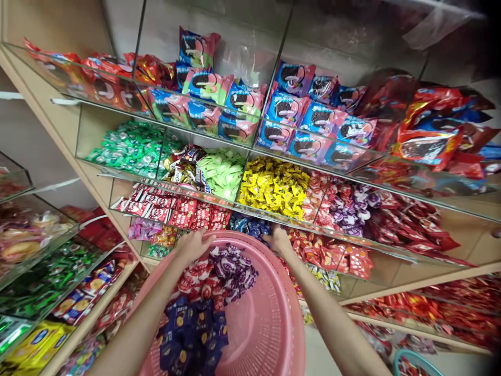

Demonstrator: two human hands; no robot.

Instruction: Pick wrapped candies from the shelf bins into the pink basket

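Observation:
A pink plastic basket (287, 313) is tilted against the lower shelves. Inside it lie dark blue packets (191, 334), red-and-white wrapped candies (201, 279) and purple-and-white wrapped candies (235, 269). My left hand (195, 245) grips the basket's far rim on the left, fingers over the edge. At the rim's far right is my right hand (278, 240), its fingers bent toward dark blue candies (250, 227) in a shelf bin; fingertips are partly hidden, and what they hold cannot be made out.
Tiered shelves with clear dividers hold green candies (131, 149), yellow candies (276, 188) and blue-pink cookie packs (289, 107). More stocked shelves stand at the left and lower right. A teal basket (415, 360) is on the floor at bottom right.

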